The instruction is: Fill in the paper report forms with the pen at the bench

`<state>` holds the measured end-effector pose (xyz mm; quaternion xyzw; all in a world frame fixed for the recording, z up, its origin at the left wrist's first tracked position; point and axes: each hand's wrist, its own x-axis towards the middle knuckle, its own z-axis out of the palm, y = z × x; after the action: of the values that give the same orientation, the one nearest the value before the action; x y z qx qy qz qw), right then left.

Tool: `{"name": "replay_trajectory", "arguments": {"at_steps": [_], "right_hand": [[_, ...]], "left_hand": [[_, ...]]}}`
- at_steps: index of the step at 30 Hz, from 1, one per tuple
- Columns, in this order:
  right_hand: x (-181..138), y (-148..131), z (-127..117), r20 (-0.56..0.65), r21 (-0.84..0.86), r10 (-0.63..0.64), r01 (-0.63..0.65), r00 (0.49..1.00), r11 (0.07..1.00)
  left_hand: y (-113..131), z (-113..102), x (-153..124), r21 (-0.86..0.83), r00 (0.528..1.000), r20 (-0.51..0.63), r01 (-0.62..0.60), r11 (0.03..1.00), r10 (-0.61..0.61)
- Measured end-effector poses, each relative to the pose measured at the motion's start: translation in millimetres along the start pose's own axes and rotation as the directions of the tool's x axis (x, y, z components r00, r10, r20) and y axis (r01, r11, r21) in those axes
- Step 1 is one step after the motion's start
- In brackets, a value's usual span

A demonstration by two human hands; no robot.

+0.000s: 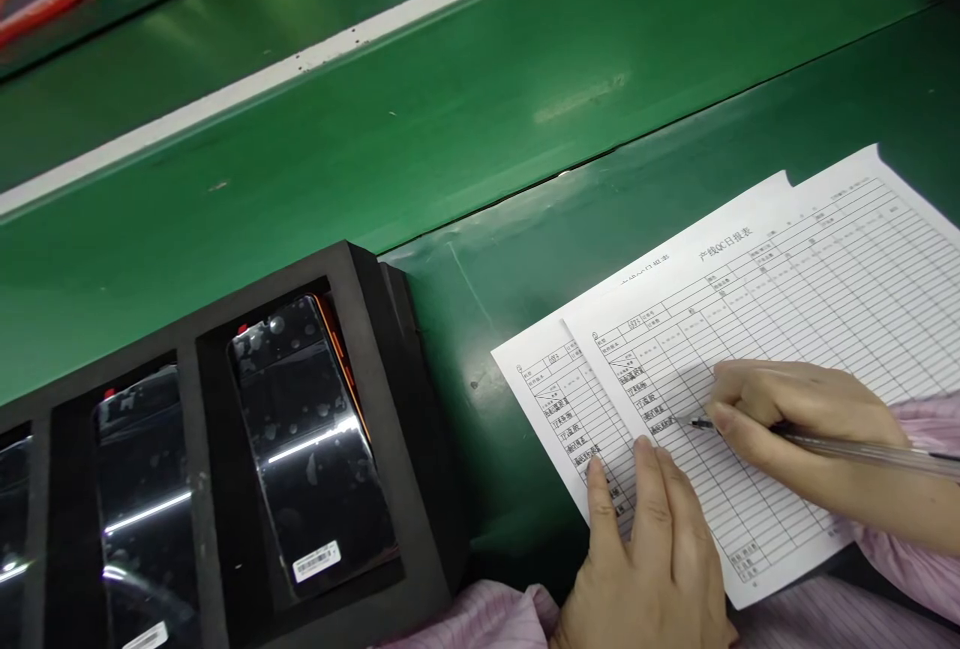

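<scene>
Head view: right hand (795, 419) pinches a pen (862, 449), tip down on the top form (787, 329), near the left-hand columns of its grid. Fingers clenched round the barrel close to the tip. Left hand (652, 549) lies flat, fingers released and spread, pressing on the lower edge of both sheets; it grips nothing.

To do this well, judging from the layout: keep the left palm weighting the paper so it doesn't slide on the slick mat (525, 259), and keep the strokes small so they stay inside the narrow cells.

Materials: the forms are thin white printed sheets, top one overlapping a second form (547, 399) and offset to the right. Pen is clear plastic, slim, with a dark tip. Mat is glossy green; the belt (375, 129) behind it is the same green with a white edge strip. Left of the paper: a black foam tray (420, 409), matte, rectangular pockets holding glossy black phones (307, 429) with white labels. Pink striped sleeves at the bottom edge.
</scene>
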<state>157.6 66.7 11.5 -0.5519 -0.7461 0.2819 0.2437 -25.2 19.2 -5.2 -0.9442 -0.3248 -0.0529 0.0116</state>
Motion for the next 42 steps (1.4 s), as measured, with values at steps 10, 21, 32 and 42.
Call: {"name": "replay_trajectory", "arguments": {"at_steps": [10,21,32,42], "right_hand": [[1,0,1,-0.02,0.029,-0.023,0.023,1.0,0.999],[-1,1,2,-0.035,0.115,0.027,-0.023,0.999,0.993],[-5,8,12,-0.011,0.239,0.194,-0.186,0.981,0.953],[-23,31,30,0.015,0.33,0.31,-0.297,0.951,0.896]], "left_hand": [[1,3,-2,0.004,1.0,0.004,-0.002,1.0,0.002],[0,3,-2,0.037,1.0,0.006,-0.018,0.999,0.018],[3,1,-2,0.079,0.999,0.042,-0.028,0.996,0.025],[5,0,-4,0.074,0.998,0.065,-0.027,0.997,0.022]]}}
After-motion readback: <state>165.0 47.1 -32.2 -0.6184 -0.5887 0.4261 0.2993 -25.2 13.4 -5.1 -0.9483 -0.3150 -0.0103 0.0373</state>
